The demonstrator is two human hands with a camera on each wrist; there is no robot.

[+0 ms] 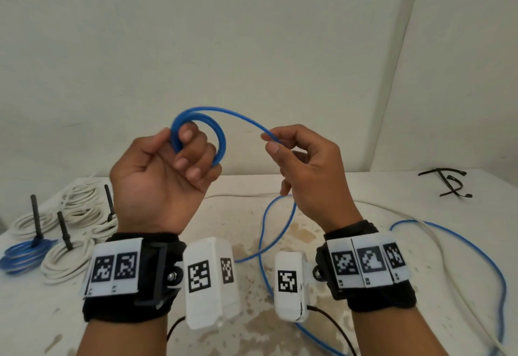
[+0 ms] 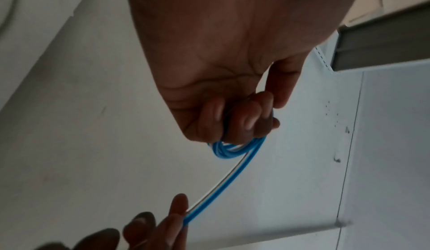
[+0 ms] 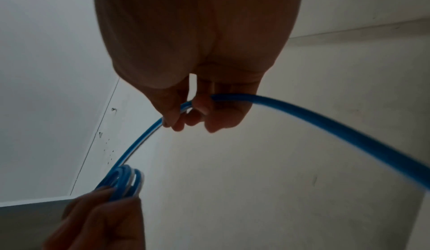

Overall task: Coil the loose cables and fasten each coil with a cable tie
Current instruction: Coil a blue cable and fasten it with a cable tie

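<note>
White walls behind a stained surface [image 1: 280, 333]; blue cable [image 1: 241, 118] held aloft between both hands.
Left hand [image 1: 165, 170] grips the started coil; right hand [image 1: 305, 167] pinches the feed just rightward, slack trailing down-right.

My left hand [image 2: 221, 66] fills the upper frame, its fingers [image 2: 246, 119] curled round a small coil of blue cable [image 2: 229, 149] whose loops bulge out just below my fingertips, against a pale wall. From that coil a single run of the cable, blue with a white stripe, slants down and to the left into my right hand [image 2: 149, 228], well below the coil, where a thumb and fingertip pinch it at the bottom edge of the frame.
</note>
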